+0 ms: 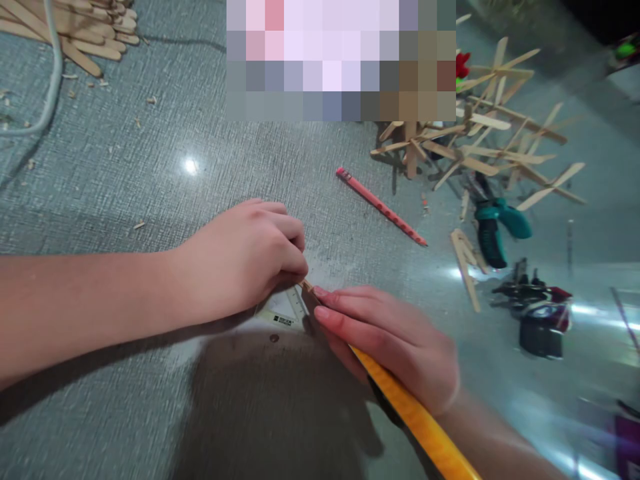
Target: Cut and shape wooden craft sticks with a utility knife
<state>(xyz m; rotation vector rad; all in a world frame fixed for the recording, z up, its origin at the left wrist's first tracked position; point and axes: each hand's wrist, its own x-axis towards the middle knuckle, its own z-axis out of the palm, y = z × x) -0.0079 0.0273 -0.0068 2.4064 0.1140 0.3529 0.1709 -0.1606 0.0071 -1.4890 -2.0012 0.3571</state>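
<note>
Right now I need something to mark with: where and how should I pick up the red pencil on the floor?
Pinch the red pencil at its bare middle, coming from above with fingers across its length. It lies flat and diagonal, nothing touching it, the tip toward the teal-handled pliers.

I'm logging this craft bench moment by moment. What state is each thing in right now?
Left hand: closed, pressing on clear plastic ruler.
Right hand: gripping yellow-orange pencil, tip at the ruler's edge.
Red pencil: lying loose on grey table.
Teal-handled pliers: lying untouched.
Glued wooden stick shapes: piled together.
Plain wooden sticks: stacked.
</note>
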